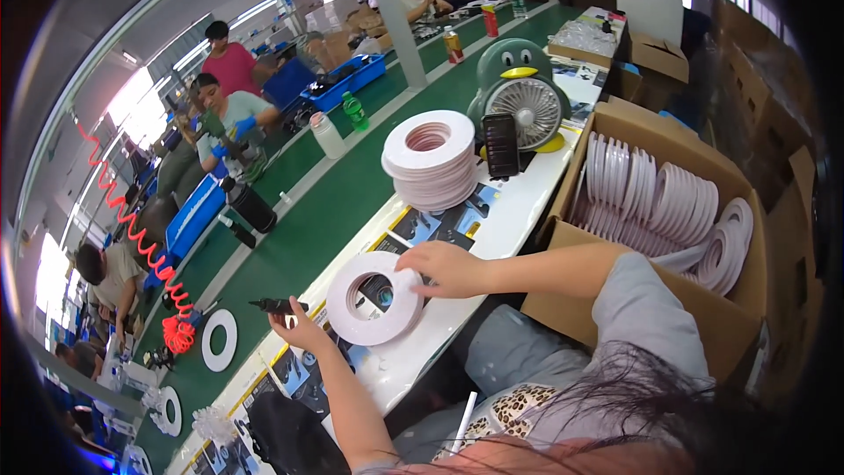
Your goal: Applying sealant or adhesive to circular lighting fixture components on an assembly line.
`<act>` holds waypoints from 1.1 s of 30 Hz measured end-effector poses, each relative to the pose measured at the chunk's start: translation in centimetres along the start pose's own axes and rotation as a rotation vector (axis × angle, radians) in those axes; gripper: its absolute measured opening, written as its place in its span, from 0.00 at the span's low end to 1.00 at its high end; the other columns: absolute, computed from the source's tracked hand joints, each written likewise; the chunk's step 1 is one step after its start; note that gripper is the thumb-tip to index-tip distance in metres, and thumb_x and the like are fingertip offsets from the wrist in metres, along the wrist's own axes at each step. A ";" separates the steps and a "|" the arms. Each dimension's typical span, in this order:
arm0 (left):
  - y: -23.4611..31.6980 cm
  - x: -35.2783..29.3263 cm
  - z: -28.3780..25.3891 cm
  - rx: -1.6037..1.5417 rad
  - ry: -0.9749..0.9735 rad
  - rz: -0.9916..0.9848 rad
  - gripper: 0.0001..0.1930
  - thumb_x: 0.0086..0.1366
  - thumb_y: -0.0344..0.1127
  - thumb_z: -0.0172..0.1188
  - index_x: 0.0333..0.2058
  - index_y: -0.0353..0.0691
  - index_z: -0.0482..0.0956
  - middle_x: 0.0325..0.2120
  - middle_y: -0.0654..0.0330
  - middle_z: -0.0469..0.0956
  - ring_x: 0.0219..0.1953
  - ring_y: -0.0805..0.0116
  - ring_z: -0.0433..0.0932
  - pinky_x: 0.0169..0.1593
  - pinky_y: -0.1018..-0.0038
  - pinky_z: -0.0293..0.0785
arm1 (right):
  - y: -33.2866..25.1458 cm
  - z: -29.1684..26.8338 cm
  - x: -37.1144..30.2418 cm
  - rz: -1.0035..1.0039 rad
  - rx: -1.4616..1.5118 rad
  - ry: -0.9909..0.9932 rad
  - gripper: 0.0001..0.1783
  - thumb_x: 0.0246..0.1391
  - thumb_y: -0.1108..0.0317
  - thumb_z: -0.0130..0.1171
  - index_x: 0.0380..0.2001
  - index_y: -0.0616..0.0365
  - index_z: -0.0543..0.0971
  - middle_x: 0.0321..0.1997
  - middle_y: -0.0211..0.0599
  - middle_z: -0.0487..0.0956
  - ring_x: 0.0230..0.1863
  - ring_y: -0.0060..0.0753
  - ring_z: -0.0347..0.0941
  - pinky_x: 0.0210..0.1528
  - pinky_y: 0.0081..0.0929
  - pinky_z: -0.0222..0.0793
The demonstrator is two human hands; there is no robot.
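Held in my left hand (301, 329) is a small black tool (276, 305) with a thin pointed tip, aimed to the left; the fingers cover part of it, so its exact kind does not show. My right hand (447, 270) grips the right edge of a flat white ring (352, 327), its fingers curled at the rim. The ring lies on the near edge of the bench, apparently on top of at least one other. Through its hole shows a printed sheet. Beyond it rises a tall stack of similar white rings (427, 178).
A cardboard box (563, 251) of white rings stands at my right. Behind the tall stack are a phone (500, 145) and a penguin-shaped fan (527, 112). More rings (209, 340) lie along the green belt (308, 220) at left. A red coiled hose (132, 227) hangs there. Several people work across the belt.
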State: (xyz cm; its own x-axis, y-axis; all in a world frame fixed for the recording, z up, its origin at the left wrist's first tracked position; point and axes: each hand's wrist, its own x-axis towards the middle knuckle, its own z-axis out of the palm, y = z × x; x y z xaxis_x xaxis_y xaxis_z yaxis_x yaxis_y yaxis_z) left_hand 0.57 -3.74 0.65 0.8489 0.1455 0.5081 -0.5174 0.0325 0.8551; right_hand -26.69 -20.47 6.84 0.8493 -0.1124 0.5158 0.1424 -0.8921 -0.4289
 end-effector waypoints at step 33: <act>0.2 -1.8 0.1 0.113 -0.163 0.185 0.32 0.52 0.41 0.71 0.50 0.29 0.69 0.44 0.50 0.73 0.48 0.57 0.73 0.51 0.66 0.68 | 0.3 6.9 -6.4 0.200 -0.347 0.487 0.09 0.43 0.68 0.56 0.32 0.54 0.76 0.29 0.34 0.76 0.36 0.40 0.73 0.42 0.38 0.66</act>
State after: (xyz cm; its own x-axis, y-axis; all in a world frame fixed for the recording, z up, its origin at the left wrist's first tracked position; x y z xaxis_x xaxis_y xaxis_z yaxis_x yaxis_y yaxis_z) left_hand -1.07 -4.13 -0.07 0.7522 -0.0231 0.6586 -0.6576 -0.0911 0.7478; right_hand -28.57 -16.98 -1.72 0.5017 -0.4054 0.7642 -0.2376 -0.9140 -0.3289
